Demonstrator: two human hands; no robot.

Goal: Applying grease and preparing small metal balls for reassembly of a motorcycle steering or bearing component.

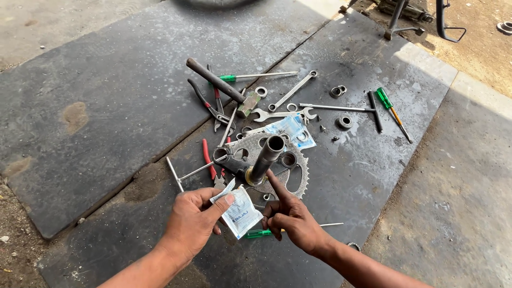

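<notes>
left hand (193,217) pinches the small white sachet (238,212). right hand (290,216) holds nothing, index finger on the upright metal tube (265,159) base. steady the tube; best spread grease evenly round the base.

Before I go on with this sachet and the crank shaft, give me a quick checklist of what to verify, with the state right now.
1. Sachet held firmly in left hand: ok, pinched under the thumb.
2. Sachet opened: cannot tell.
3. Right hand free: ok, holds nothing, forefinger touching the shaft base.
4. Shaft upright on the chainring: ok.
5. Grease on the fingertip: cannot tell.
6. Loose rings within sight: ok, on the mat.
</notes>
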